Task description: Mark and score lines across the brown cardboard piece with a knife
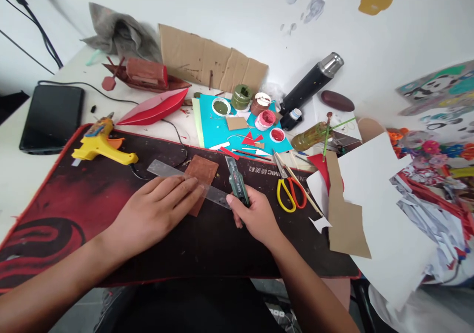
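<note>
My left hand (157,207) lies flat with stretched fingers, pressing a clear ruler (218,196) down across a reddish-brown painted piece of card (203,167). Part of the ruler and of the card is hidden under those fingers. Just right of the card, my right hand (255,217) is closed around a dark green utility knife (239,182), its blade end pointing up and away from me. The thumb rests along the knife's side, close to the ruler's right end. Both hands are over a black desk mat (177,249) with a red edge.
A yellow glue gun (103,145) sits on the left, scissors (291,189) on the right. Behind are a brown model boat (148,76), a red boat-shaped piece (155,107), paint jars (242,97) on blue paper (211,125), and a black flask (307,83). Cardboard (346,229) overlaps the mat's right side.
</note>
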The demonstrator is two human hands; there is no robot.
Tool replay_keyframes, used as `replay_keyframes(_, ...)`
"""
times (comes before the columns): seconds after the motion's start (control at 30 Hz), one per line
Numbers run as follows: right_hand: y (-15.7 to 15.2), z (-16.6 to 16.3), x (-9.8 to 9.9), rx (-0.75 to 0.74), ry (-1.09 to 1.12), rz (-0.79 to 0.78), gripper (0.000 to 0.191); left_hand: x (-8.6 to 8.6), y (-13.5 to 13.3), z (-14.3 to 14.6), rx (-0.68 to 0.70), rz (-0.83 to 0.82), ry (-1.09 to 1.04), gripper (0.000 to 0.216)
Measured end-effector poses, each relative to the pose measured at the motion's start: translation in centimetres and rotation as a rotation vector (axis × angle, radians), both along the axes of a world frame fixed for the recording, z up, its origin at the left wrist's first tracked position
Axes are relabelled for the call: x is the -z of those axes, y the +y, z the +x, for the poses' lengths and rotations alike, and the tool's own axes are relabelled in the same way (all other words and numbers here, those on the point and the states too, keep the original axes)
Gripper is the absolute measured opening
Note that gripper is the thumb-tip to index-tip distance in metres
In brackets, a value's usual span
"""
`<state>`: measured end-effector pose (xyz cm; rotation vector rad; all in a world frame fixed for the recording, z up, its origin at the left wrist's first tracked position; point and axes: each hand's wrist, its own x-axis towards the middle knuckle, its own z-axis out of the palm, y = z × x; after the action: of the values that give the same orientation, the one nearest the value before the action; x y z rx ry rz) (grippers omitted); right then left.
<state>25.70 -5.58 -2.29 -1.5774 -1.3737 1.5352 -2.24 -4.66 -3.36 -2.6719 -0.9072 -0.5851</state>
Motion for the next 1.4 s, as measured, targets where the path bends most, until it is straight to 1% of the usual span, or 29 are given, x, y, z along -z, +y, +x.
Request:
replay_keyframes(0.13,0.6,0.5,-0.1,-0.002,-0.009,0.012,0.032,-0.6,0.8,0.4,0.009,0.038,-0.001,0.039)
replay_keyframes(0.23,1.2,0.9,-0.2,-0.001,-0.043,0.023,0.031,-0.5,1.4,0.9,0.004,0.026,-0.001,0.039)
replay_keyframes(0.33,1.9,1.4,-0.2,-0.020,-0.125,0.025,0.030,0.0,1.8,1.4,0.001,0.004,-0.001,0.039)
replay_keyframes(0.5,2.7,2.1,0.0,-0.094,-0.280,0.041,0.028,1.0,2.1,1.6,0.013,-0.014,0.010,0.037)
replay_keyframes(0.73,2.8,2.3,0.1,-0.083,-0.269,-0.030,0.025,1.8,1.8,1.4,-0.028,-0.062,0.018,0.041)
replay_keyframes(0.8,2.7,2.3,0.1,-0.106,-0.329,-0.001,0.025,1.9,1.7,1.4,-0.028,-0.075,0.019,0.041)
replay_keyframes(0.93,2.7,2.3,-0.1,-0.199,-0.508,0.108,0.021,2.0,1.5,1.2,-0.027,-0.111,0.018,0.042)
replay_keyframes(1.03,2.6,2.3,0.0,-0.230,-0.578,0.141,0.021,2.2,1.4,1.1,-0.041,-0.134,0.019,0.043)
replay_keyframes(1.17,2.3,2.3,0.3,-0.213,-0.586,0.156,0.025,2.3,1.2,1.1,-0.073,-0.178,-0.028,0.050)
replay_keyframes(1.4,1.8,2.3,0.5,-0.180,-0.550,0.226,0.031,2.1,1.1,1.0,-0.066,-0.210,-0.014,0.050)
